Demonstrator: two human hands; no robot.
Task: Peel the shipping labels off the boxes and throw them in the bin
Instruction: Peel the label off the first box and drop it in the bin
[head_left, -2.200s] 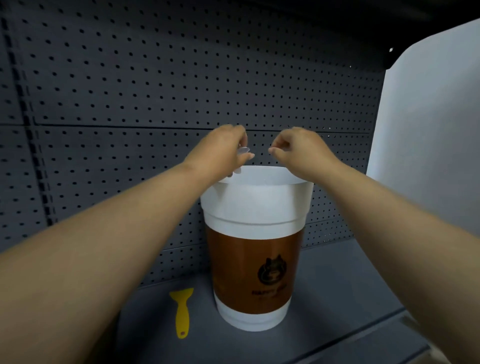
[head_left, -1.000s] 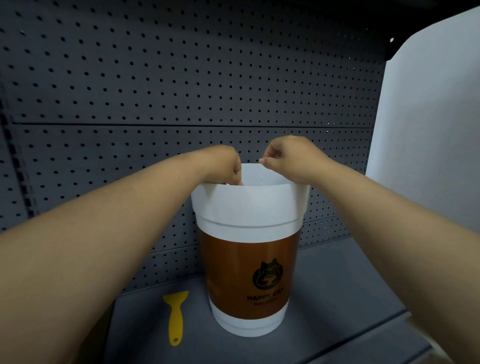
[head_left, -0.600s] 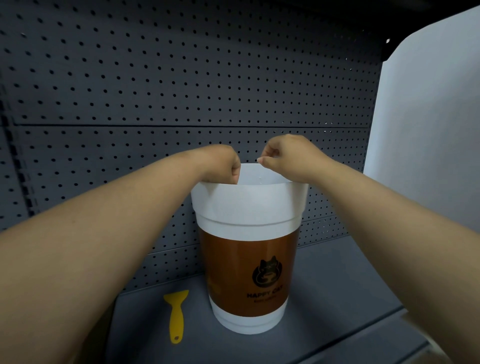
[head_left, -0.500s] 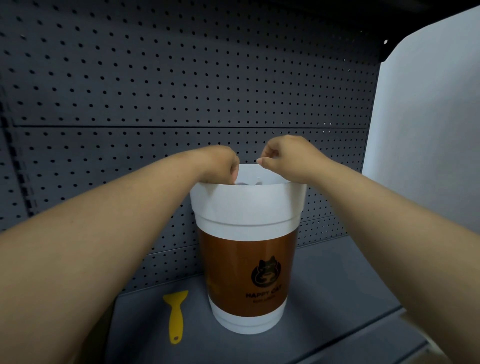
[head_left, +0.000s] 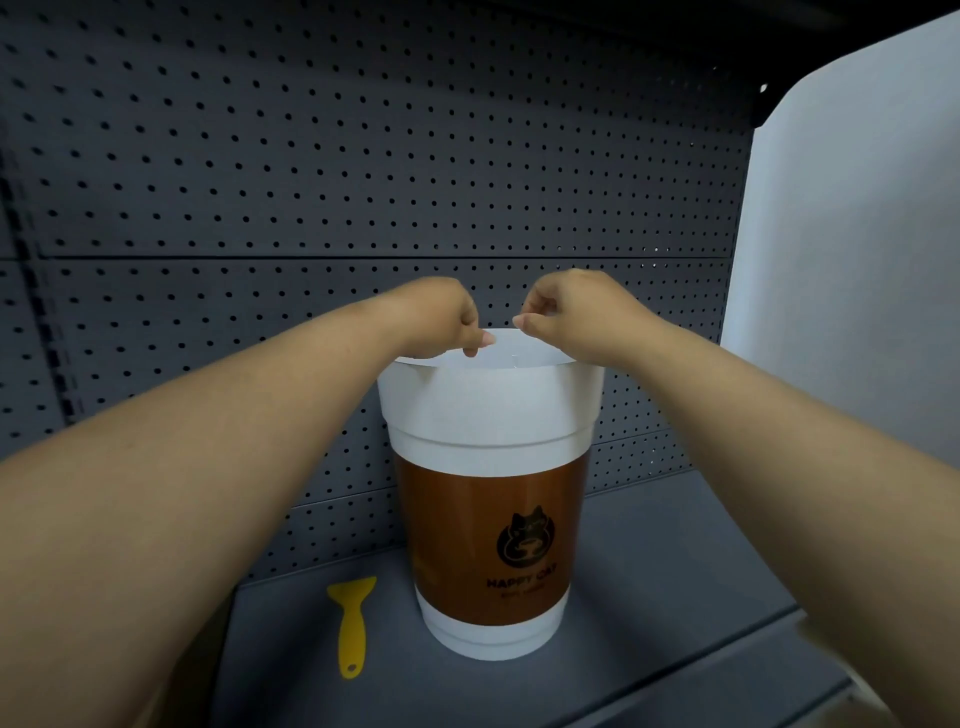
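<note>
Now both hands, the left hand (head_left: 441, 317) and right hand (head_left: 571, 312), hover pinched together and seemingly empty over the cup-shaped bin (head_left: 488, 415) (the label visible earlier apparently dropped inside), yellow scraper (head_left: 350, 623) lying nearby.

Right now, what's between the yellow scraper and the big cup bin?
Nothing: the head view shows only bare grey shelf between the scraper and the bin.

Both forearms bare, no sleeves, fingers (head_left: 487, 340) ringless.
</note>
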